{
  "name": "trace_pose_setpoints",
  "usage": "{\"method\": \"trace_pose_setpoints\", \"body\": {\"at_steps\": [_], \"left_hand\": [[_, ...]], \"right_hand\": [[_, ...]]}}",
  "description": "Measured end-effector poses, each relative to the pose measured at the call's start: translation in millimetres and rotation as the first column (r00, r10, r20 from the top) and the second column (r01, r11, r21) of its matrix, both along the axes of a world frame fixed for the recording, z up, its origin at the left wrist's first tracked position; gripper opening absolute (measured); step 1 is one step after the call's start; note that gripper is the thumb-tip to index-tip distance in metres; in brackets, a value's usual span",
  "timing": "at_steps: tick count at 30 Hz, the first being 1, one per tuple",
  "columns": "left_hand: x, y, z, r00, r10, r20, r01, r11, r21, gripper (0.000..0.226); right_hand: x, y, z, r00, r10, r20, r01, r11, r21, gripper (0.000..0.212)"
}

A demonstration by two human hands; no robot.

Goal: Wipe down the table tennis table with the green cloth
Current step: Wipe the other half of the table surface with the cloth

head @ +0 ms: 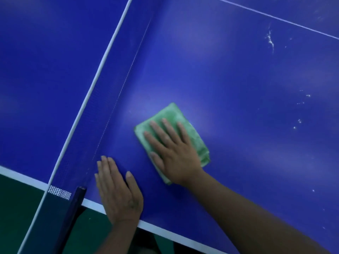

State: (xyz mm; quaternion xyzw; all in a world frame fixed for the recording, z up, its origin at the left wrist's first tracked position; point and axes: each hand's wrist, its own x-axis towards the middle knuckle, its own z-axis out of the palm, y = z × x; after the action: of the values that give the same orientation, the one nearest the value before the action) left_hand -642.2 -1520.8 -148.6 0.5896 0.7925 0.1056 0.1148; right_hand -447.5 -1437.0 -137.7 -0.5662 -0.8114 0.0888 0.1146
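The blue table tennis table fills most of the view. A folded green cloth lies on it a little right of the net. My right hand presses flat on the cloth with straight, spread fingers and covers its near half. My left hand rests flat on the bare table surface by the near edge, close to the net's base, fingers straight and together.
The net with its white top band runs diagonally from the near left to the far middle, held by a dark post at the table's edge. White specks and smears dot the surface at the right. Green floor lies below the white edge line.
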Motion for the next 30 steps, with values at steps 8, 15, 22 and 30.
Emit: {"method": "trace_pose_setpoints", "body": {"at_steps": [8, 15, 22, 30], "left_hand": [[1, 0, 0, 0.997, -0.020, -0.071, 0.019, 1.000, -0.011, 0.069], [4, 1, 1, 0.996, -0.024, -0.081, 0.021, 0.999, -0.031, 0.070], [34, 35, 11, 0.997, -0.071, 0.034, 0.072, 0.997, -0.030, 0.071], [160, 228, 8, 0.941, -0.300, -0.155, 0.307, 0.952, 0.023, 0.067]], "right_hand": [[-20, 127, 10, 0.999, -0.032, 0.044, 0.037, 0.995, -0.096, 0.062], [103, 182, 16, 0.881, -0.464, 0.096, 0.473, 0.873, -0.117, 0.064], [109, 36, 17, 0.943, -0.311, 0.120, 0.319, 0.946, -0.054, 0.059], [175, -7, 10, 0.987, -0.101, 0.123, 0.111, 0.991, -0.073, 0.060]]}}
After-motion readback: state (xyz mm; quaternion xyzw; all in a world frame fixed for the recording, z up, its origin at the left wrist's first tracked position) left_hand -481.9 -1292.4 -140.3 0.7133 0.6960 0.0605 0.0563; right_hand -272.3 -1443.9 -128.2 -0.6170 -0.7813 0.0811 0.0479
